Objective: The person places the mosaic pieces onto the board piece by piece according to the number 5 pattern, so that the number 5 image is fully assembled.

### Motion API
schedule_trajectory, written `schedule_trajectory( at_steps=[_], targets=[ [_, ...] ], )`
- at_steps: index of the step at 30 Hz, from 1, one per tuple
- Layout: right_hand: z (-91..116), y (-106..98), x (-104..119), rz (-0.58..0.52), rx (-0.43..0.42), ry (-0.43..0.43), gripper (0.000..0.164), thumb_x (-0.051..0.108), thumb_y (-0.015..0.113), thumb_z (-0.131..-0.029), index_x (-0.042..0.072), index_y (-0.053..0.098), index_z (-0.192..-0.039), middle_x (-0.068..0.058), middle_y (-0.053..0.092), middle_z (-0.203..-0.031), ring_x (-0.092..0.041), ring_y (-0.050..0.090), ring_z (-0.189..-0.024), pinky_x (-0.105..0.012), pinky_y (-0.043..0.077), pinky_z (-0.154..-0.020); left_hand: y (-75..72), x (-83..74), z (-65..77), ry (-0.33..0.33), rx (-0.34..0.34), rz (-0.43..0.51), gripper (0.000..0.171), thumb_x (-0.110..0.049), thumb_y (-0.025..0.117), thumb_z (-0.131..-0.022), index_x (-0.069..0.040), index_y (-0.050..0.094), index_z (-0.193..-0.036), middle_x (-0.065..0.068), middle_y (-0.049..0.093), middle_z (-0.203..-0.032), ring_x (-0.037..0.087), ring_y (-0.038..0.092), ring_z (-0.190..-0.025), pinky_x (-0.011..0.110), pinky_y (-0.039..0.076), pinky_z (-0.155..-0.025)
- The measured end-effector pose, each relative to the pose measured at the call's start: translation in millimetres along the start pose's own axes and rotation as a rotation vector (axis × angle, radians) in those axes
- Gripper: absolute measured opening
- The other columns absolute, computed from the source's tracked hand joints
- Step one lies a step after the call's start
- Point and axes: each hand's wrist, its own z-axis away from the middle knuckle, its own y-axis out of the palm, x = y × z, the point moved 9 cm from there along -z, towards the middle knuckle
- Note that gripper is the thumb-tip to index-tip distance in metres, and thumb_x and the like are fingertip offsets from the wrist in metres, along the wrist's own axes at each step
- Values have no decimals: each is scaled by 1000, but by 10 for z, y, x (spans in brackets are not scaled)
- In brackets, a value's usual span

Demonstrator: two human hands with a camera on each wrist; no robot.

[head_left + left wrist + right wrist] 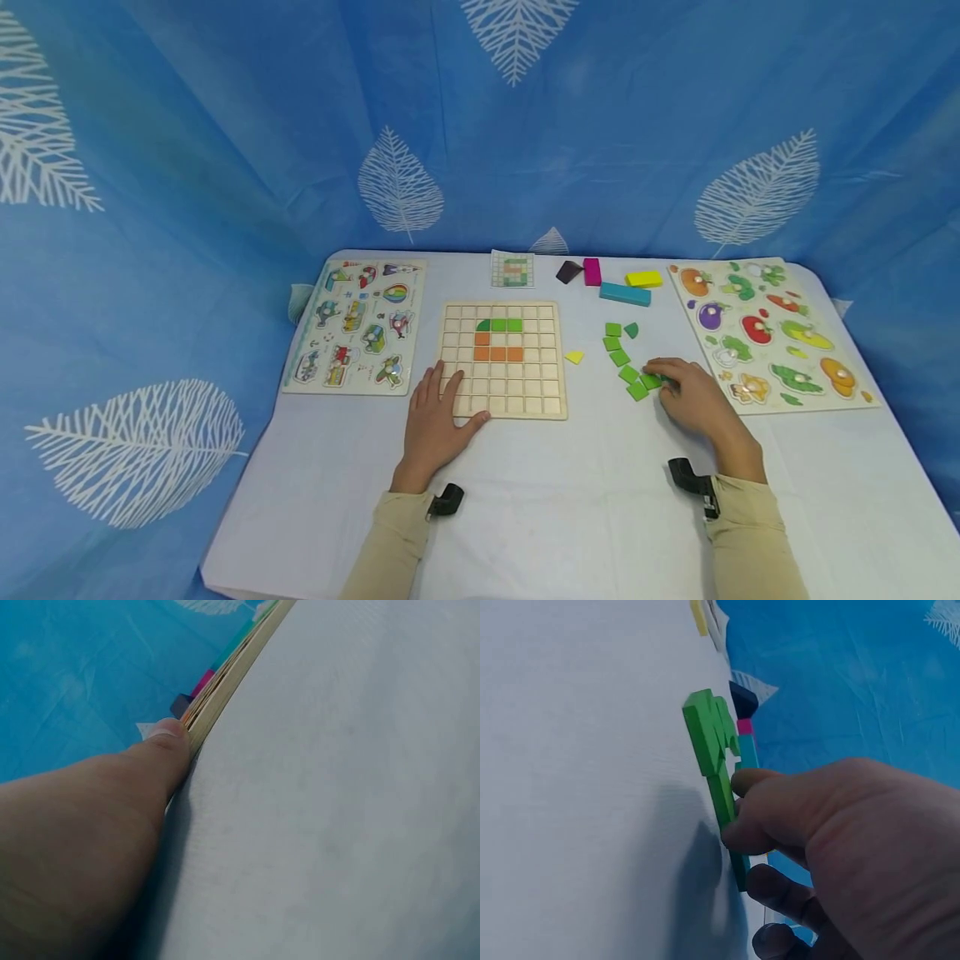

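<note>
A wooden grid board (540,400) lies in front of me, with orange squares (495,354), green squares (507,325) and a dark green rounded piece (483,326) set in it. My left hand (435,425) rests at its lower left corner, fingers spread along the left side. In the left wrist view, the thumb (169,731) touches the board's edge (225,690). To the board's right, several loose green tiles (619,357) form a curved row. At their near end, my right hand (693,400) pinches a green tile (720,799) between thumb and index finger. A dark green piece (739,870) shows beneath its fingers.
Vehicle puzzle board (345,333) lies left, vegetable puzzle board (772,333) right. A pattern card (513,270) sits behind the grid board. Farther right are black (569,272), magenta (592,272), teal (625,294) and yellow blocks (643,279). A yellow piece (573,357) lies beside the grid board.
</note>
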Motion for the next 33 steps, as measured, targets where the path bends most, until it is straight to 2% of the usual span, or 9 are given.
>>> schedule_trajectory(
  at_steps=[11,16,20,24,29,33],
  targets=[
    [75,-17,12,9,-60,-28,28,7,65,-97,4,69,-125,-24,63,-132,-50,51,-128,-66,38,-107,16,39,-20,-3,13,-9,87,-68,62,-89,-19,39,-157,13,16,-171,36,15,-159,55,19,-127],
    [1,-73,98,2,-113,-53,26,10,66,-97,5,69,-123,-22,63,-129,-46,55,-124,-64,42,-103,7,44,-18,-1,8,-9,87,-67,62,-89,-19,39,-157,13,17,-171,36,16,-159,55,19,-127],
    [-221,-112,321,-5,-133,-75,26,14,67,-98,7,69,-123,-19,64,-129,-39,59,-113,-59,48,-96,2,61,-15,-7,7,-18,87,-68,62,-89,-19,38,-158,13,16,-172,35,15,-159,54,19,-127],
    [-549,-6,684,-29,-116,-132,24,15,68,-98,8,71,-121,-15,65,-127,-34,60,-109,-53,50,-93,-4,56,-12,-9,8,-10,87,-67,63,-89,-19,40,-157,13,17,-171,36,15,-159,55,19,-127],
    [-971,306,1092,-32,-32,-197,24,20,65,-100,11,71,-121,-12,65,-130,-34,59,-123,-53,48,-106,-7,27,-4,-4,4,13,86,-65,64,-89,-17,41,-156,15,18,-171,37,16,-158,57,20,-126],
    [-1199,518,1303,-21,23,-236,23,20,62,-102,11,72,-121,-13,64,-132,-36,56,-130,-54,43,-113,4,22,6,-12,15,8,86,-66,64,-89,-18,40,-157,14,17,-171,36,16,-158,56,19,-127]
  ],
)
